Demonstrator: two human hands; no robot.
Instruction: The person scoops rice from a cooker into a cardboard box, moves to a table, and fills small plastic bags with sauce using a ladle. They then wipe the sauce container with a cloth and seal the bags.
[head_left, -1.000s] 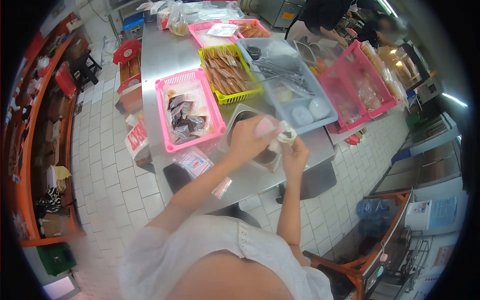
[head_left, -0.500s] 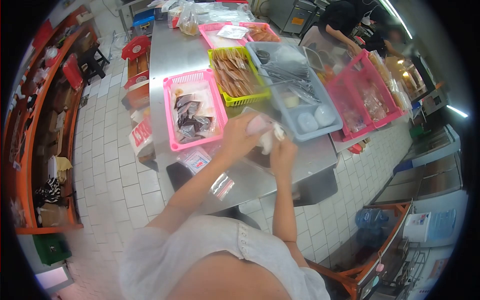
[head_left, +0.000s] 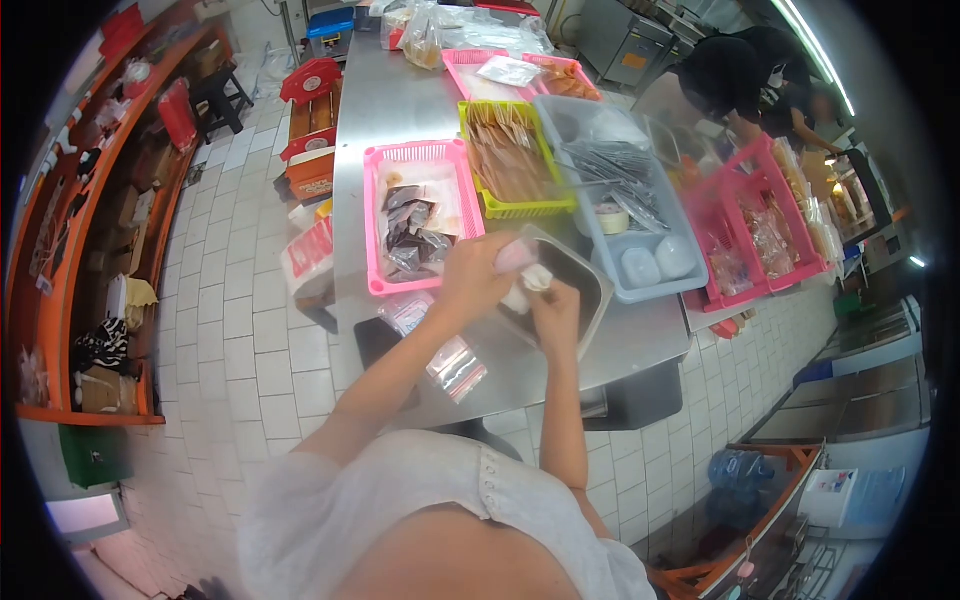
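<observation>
My left hand [head_left: 480, 275] is closed around a smooth pale pink piece [head_left: 515, 255] that sticks out past its fingers. Beside it, my right hand [head_left: 556, 312] pinches a small white crumpled piece [head_left: 538, 277]; I cannot tell its kind. Another soft white bit [head_left: 517, 298] shows between the two hands. Both hands are above a rectangular metal tray [head_left: 603, 290] with a dark inside, partly hidden by them. Just left of my left hand stands a pink basket [head_left: 374, 225] with dark sealed packets [head_left: 410, 230]. Near my left forearm lie clear zip bags [head_left: 456, 368].
Behind the tray are a yellow-green basket [head_left: 525, 210] of brown packets and a blue-grey bin [head_left: 690, 245] holding dark thin packs, a tape roll [head_left: 612, 218] and white round containers. A pink crate [head_left: 735, 225] stands right. Another person [head_left: 715, 80] bends at the back right.
My view has shifted, so the table's things sit further right. My hands have come slightly lower and closer together, and more of the metal tray shows beside them.
</observation>
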